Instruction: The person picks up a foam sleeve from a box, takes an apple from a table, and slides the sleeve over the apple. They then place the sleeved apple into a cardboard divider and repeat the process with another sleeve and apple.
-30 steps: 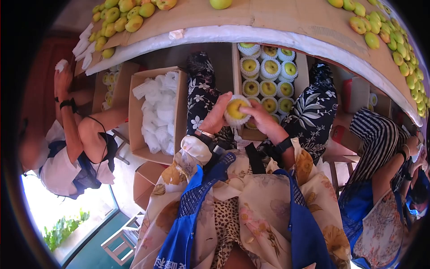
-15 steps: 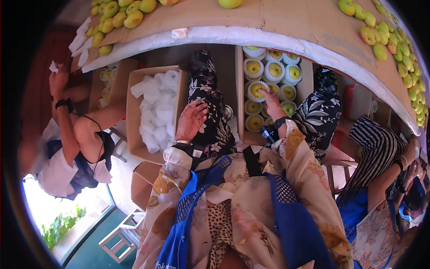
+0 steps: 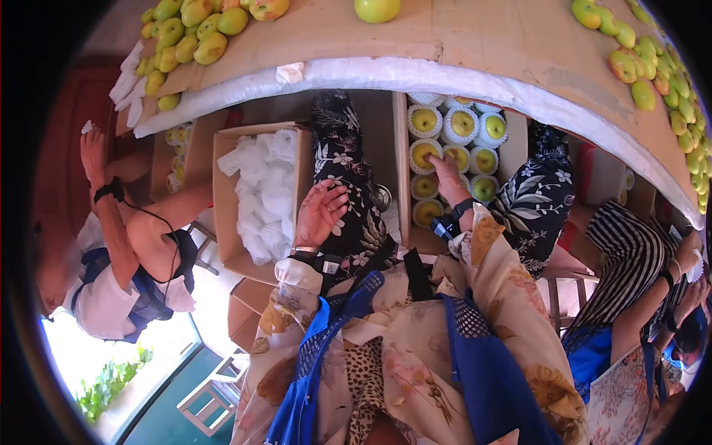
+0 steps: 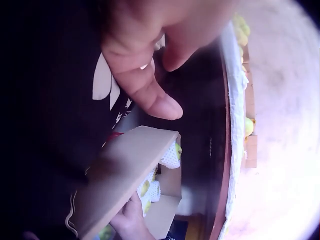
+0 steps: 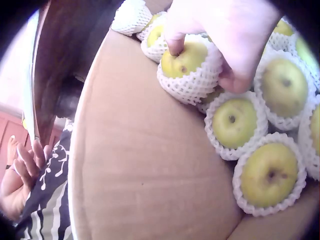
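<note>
My right hand [image 3: 449, 180] reaches into a cardboard box [image 5: 145, 150] and grips a yellow-green apple [image 5: 182, 62] in a white foam net. In the right wrist view, thumb and fingers lie on either side of this apple, at the box's side wall. Around it sit several more netted apples [image 5: 270, 175] in rows, most with a hollow end facing up. My left hand [image 3: 322, 213] holds nothing; its palm faces up with loosely bent fingers over the flower-patterned trouser leg [image 3: 345, 148], between the two boxes.
To the left stands a cardboard box [image 3: 220, 215] of white foam nets [image 3: 256, 193]. A cardboard-covered table [image 3: 475, 44] overhangs the boxes, with loose apples [image 3: 211, 46] on it. One person [image 3: 126, 259] sits at left, another [image 3: 630, 274] at right, each beside the work area.
Both hands were together on a netted apple over my lap. The right hand then carried it into the box of apples, while the left let go and moved left, staying there since.
</note>
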`<state>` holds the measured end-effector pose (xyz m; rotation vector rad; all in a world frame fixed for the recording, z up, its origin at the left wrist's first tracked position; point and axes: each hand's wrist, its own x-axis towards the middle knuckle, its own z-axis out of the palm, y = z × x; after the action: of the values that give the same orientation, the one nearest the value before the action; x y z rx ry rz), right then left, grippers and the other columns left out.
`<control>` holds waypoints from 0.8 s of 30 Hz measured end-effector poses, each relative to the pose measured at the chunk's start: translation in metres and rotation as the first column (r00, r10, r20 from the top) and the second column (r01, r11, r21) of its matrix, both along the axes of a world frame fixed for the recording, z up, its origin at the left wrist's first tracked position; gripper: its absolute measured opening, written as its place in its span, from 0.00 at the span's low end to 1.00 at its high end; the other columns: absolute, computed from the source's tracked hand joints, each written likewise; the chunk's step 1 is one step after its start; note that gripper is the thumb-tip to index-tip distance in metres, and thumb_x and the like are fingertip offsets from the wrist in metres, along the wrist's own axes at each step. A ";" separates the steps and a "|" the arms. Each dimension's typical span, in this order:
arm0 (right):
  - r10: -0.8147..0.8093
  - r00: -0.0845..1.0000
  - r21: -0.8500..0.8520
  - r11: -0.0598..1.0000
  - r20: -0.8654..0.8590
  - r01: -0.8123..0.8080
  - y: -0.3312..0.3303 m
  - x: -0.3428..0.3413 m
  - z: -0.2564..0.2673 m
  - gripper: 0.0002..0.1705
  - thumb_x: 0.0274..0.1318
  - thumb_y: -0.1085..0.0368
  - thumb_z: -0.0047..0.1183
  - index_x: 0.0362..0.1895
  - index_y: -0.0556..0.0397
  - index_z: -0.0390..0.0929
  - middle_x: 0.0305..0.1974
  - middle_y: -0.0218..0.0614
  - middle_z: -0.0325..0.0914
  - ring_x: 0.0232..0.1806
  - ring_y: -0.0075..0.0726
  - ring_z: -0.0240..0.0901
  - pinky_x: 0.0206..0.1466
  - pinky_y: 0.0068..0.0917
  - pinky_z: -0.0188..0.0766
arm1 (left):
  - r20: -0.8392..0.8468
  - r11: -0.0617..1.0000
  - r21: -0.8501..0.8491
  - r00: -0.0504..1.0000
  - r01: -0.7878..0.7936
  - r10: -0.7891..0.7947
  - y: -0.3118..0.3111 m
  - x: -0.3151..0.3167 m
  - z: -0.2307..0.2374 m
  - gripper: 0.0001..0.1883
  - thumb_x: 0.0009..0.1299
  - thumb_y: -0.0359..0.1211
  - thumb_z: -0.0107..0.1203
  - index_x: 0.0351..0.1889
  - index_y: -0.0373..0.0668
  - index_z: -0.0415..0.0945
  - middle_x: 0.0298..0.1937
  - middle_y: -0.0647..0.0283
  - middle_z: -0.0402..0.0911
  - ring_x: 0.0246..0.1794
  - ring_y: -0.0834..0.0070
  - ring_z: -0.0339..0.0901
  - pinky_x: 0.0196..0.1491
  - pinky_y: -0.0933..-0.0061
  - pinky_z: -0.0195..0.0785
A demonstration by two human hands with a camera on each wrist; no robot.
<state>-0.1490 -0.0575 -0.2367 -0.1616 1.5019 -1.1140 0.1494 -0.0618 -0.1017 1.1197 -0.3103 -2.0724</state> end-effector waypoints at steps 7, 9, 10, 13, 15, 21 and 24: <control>-0.038 0.998 -0.138 0.989 0.047 0.044 0.000 0.003 0.007 0.16 0.46 0.65 0.56 0.42 0.48 0.71 0.33 0.25 0.73 0.28 0.21 0.66 0.25 0.19 0.61 | -0.011 1.000 -0.005 1.000 0.001 -0.001 -0.001 0.001 -0.002 0.13 0.71 0.34 0.41 0.51 0.44 0.65 0.46 0.53 0.76 0.42 0.67 0.77 0.43 0.67 0.73; 0.009 0.999 -0.126 0.992 0.039 -0.004 -0.001 0.000 0.006 0.16 0.46 0.65 0.56 0.42 0.49 0.71 0.33 0.25 0.73 0.28 0.21 0.67 0.26 0.19 0.61 | 0.005 1.000 -0.004 1.000 0.007 -0.007 0.000 -0.001 -0.002 0.12 0.71 0.35 0.42 0.51 0.44 0.65 0.45 0.53 0.77 0.42 0.67 0.77 0.43 0.66 0.73; 0.053 0.998 -0.111 0.993 0.029 -0.049 0.000 -0.002 0.003 0.16 0.47 0.64 0.56 0.43 0.50 0.71 0.33 0.25 0.73 0.29 0.22 0.67 0.26 0.20 0.62 | 0.005 1.000 -0.003 1.000 0.007 -0.007 0.000 -0.002 -0.001 0.12 0.71 0.35 0.42 0.51 0.44 0.65 0.45 0.53 0.77 0.42 0.67 0.77 0.43 0.66 0.73; 0.086 0.995 -0.063 0.994 -0.057 -0.089 0.000 -0.002 0.003 0.17 0.47 0.63 0.56 0.43 0.51 0.71 0.33 0.26 0.73 0.29 0.22 0.68 0.26 0.20 0.62 | 0.026 1.000 -0.008 1.000 -0.004 0.004 0.000 -0.003 -0.001 0.12 0.71 0.34 0.42 0.51 0.44 0.65 0.45 0.53 0.77 0.42 0.66 0.77 0.43 0.66 0.73; 0.077 0.993 -0.079 0.993 -0.091 -0.084 0.000 0.001 0.006 0.17 0.48 0.62 0.56 0.43 0.52 0.72 0.33 0.26 0.73 0.29 0.22 0.68 0.25 0.20 0.62 | 0.022 1.000 -0.003 1.000 0.000 0.000 0.000 -0.003 -0.001 0.12 0.71 0.34 0.42 0.51 0.44 0.65 0.45 0.53 0.77 0.42 0.66 0.77 0.43 0.66 0.73; 0.143 0.969 -0.042 0.987 -0.203 -0.155 -0.001 -0.002 0.014 0.18 0.47 0.61 0.58 0.41 0.54 0.72 0.32 0.29 0.73 0.27 0.22 0.67 0.24 0.20 0.62 | 0.030 1.000 -0.018 1.000 0.008 -0.007 0.001 -0.004 0.000 0.12 0.71 0.34 0.42 0.50 0.43 0.65 0.45 0.53 0.77 0.42 0.66 0.77 0.44 0.67 0.73; 0.144 0.964 -0.061 0.985 -0.223 -0.161 0.000 -0.003 0.007 0.18 0.46 0.60 0.60 0.40 0.54 0.73 0.30 0.29 0.73 0.26 0.21 0.66 0.23 0.20 0.61 | 0.047 1.000 -0.024 0.999 0.004 -0.003 0.002 -0.005 0.001 0.12 0.71 0.34 0.42 0.50 0.43 0.65 0.45 0.53 0.77 0.42 0.66 0.77 0.44 0.67 0.73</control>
<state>-0.1521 -0.0579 -0.2301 -0.4592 1.6099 -1.0571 0.1440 -0.0600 -0.1007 1.1556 -0.3591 -2.0430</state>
